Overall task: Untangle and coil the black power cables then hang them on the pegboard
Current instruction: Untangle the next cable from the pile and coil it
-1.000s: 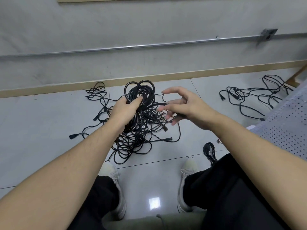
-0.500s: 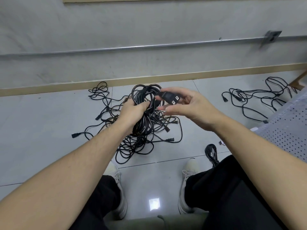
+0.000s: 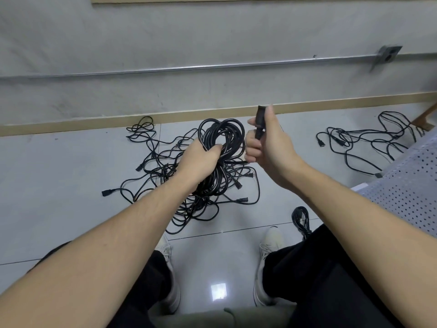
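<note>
My left hand (image 3: 199, 159) grips a thick coil of black power cable (image 3: 223, 138), held upright above the floor. Just to its right, my right hand (image 3: 267, 143) holds the cable's black plug end (image 3: 260, 117) upright, fingers curled round it. Under both hands a tangled heap of black cables (image 3: 186, 188) spreads over the grey floor tiles. A perforated white pegboard (image 3: 411, 185) lies at the right edge.
A second loose tangle of cables (image 3: 369, 138) lies at the right near the wall. A small bundled cable (image 3: 300, 218) sits by my right knee. My shoes (image 3: 269, 242) stand on the tiles. A metal conduit (image 3: 212, 67) runs along the wall.
My right hand has taken hold of the plug end and raised it upright beside the coil. The left hand keeps its grip on the coil.
</note>
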The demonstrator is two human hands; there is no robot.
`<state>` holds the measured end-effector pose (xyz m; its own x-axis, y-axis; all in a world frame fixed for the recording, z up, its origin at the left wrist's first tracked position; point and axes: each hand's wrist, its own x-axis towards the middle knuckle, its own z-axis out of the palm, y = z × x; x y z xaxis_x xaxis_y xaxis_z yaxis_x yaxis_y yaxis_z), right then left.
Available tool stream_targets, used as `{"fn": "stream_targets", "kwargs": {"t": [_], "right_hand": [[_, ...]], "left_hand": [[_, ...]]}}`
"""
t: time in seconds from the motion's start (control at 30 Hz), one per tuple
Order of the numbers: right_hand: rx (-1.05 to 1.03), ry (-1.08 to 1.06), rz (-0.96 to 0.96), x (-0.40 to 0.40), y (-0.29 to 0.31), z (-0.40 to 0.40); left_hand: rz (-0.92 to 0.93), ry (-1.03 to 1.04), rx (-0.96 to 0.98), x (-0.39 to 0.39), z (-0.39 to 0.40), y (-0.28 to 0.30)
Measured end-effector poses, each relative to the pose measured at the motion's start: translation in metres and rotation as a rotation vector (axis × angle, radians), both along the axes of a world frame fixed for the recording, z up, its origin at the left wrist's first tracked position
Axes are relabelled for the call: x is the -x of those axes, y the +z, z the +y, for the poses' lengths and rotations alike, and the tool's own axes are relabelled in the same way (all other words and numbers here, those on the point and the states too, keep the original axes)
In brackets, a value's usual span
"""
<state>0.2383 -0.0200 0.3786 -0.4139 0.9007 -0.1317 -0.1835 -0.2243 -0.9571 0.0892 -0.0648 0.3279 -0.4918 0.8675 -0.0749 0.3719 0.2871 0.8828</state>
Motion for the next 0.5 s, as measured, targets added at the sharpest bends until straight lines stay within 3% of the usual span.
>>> {"fn": "stream_targets", "kwargs": {"t": [0.1, 0.27, 0.37, 0.5], "right_hand": [[-0.095, 0.042, -0.066, 0.000, -0.008, 0.004], [-0.450, 0.248, -0.347, -0.010, -0.014, -0.004], [-0.451, 0.391, -0.392, -0.012, -0.014, -0.004], [-0.370, 0.403, -0.413, -0.008, -0.015, -0.003]], "left_hand": [[0.028, 0.012, 0.001, -0.001, 0.000, 0.001], [-0.001, 0.071, 0.014, 0.010, 0.000, 0.003], [-0.002, 0.084, -0.006, 0.011, -0.001, 0.007], [0.075, 0.040, -0.027, 0.005, -0.002, 0.013]]}}
